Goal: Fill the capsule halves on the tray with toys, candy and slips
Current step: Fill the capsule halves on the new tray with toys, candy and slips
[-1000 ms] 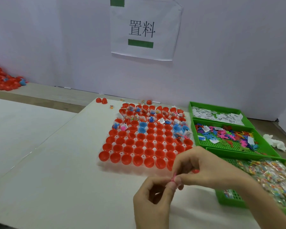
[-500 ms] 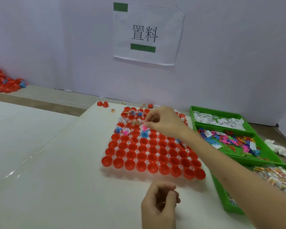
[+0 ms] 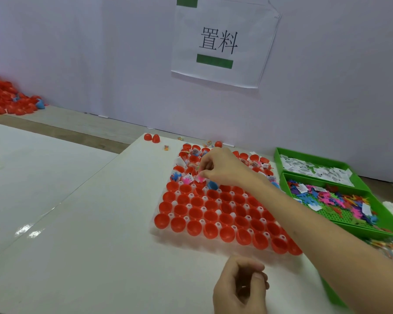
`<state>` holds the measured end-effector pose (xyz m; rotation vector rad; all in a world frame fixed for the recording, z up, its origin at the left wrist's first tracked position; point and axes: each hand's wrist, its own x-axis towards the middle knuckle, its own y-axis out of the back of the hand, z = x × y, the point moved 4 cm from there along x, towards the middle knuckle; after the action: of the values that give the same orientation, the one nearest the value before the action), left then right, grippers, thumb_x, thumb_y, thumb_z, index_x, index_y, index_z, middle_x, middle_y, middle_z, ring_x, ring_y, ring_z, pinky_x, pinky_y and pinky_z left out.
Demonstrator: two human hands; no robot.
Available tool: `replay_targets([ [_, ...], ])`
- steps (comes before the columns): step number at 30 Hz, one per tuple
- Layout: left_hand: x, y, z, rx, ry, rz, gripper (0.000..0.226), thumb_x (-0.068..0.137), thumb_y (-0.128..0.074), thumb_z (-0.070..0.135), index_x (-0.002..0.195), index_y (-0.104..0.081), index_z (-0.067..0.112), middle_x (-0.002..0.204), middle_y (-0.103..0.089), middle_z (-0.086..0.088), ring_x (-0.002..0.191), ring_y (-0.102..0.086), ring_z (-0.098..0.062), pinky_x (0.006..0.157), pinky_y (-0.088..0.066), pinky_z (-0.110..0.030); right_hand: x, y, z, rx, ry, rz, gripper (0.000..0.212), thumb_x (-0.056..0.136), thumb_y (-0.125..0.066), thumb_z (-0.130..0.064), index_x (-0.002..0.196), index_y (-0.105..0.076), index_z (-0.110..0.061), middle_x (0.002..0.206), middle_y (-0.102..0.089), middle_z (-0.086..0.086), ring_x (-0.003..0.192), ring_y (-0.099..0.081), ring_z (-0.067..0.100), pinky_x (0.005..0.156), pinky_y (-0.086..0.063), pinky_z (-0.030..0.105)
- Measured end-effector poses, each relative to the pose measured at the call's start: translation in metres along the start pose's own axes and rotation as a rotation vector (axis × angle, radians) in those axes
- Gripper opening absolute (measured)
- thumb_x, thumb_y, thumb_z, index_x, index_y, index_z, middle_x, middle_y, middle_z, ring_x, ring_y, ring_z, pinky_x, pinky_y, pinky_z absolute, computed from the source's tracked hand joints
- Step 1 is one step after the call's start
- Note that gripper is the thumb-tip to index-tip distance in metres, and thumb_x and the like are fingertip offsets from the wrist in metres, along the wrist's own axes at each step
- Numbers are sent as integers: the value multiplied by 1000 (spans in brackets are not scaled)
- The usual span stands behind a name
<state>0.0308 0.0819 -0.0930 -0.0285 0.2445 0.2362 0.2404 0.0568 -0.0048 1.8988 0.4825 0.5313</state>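
Toy step: my right hand [image 3: 220,168] pinches a pink toy [image 3: 201,177] over a capsule half [image 3: 199,185] at 11 o'clock on the tray [image 3: 159,232]; my left hand [image 3: 238,284] is curled at 6 o'clock, contents undeterminable; the next move likely needs a clean release into that cup.

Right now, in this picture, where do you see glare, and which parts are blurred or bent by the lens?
Head view: glare patch on the white table at the left; the left hand and the candy packets near the frame edges are soft; the right hand pinching a pink toy is fairly sharp; the wide lens tilts the paper sign.
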Motion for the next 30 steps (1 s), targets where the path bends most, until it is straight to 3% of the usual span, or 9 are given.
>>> replay_targets([
  [5,2,2,0,5,-2,16,32,83,-55,-16,68,-64,10,57,-66,-3,58,-65,-12,60,-49,-19,0,-8,-6,-56,4,-119,11,89,-69,-7,94,-78,-12,88,-70,-7,80,-66,5,69,-51,13],
  [10,7,6,0,22,12,5,29,83,-56,-15,69,-64,9,59,-67,-3,59,-65,-13,61,-50,-21,3,-14,-6,-67,-46,-90,13,89,-71,-8,100,-78,-10,101,-74,1,77,-61,4,68,-47,11],
  [14,13,7,-1,28,21,21,30,81,-56,-16,67,-64,9,59,-67,-2,59,-65,-13,59,-49,-20,-1,-11,-5,-27,-47,-37,13,86,-75,-14,100,-76,-14,88,-65,-6,78,-61,6,79,-54,22],
  [18,15,5,-2,25,15,32,32,80,-57,-18,64,-65,8,57,-67,-4,56,-65,-15,57,-50,-19,-6,-4,1,52,-33,-8,16,85,-77,-20,100,-74,-17,87,-67,-9,80,-66,4,70,-50,14],
  [22,14,4,-2,7,-11,69,36,79,-56,-22,61,-65,7,57,-67,-9,54,-65,-18,55,-51,-21,-14,14,19,171,-57,157,3,89,-73,-26,92,-74,-25,82,-66,-17,73,-60,-5,62,-42,7],
  [26,9,-1,-1,-1,-32,37,36,78,-55,-25,60,-65,4,58,-67,-12,52,-64,-16,54,-50,-20,-28,50,74,161,-187,391,12,91,-67,-15,92,-76,-22,81,-67,-15,72,-59,-5,65,-40,5],
  [28,7,-2,-2,25,-47,10,34,79,-55,-25,61,-64,3,58,-67,-13,52,-64,-16,53,-51,-20,-46,71,118,128,-329,537,14,91,-65,-11,95,-77,-17,84,-71,-8,73,-59,-4,70,-46,11],
  [30,8,-1,-3,34,-41,-15,32,81,-54,-23,63,-64,1,60,-67,-13,53,-65,-16,54,-51,-21,-69,88,171,84,-544,623,14,90,-66,-12,100,-76,-13,97,-75,2,82,-65,9,81,-54,27],
])
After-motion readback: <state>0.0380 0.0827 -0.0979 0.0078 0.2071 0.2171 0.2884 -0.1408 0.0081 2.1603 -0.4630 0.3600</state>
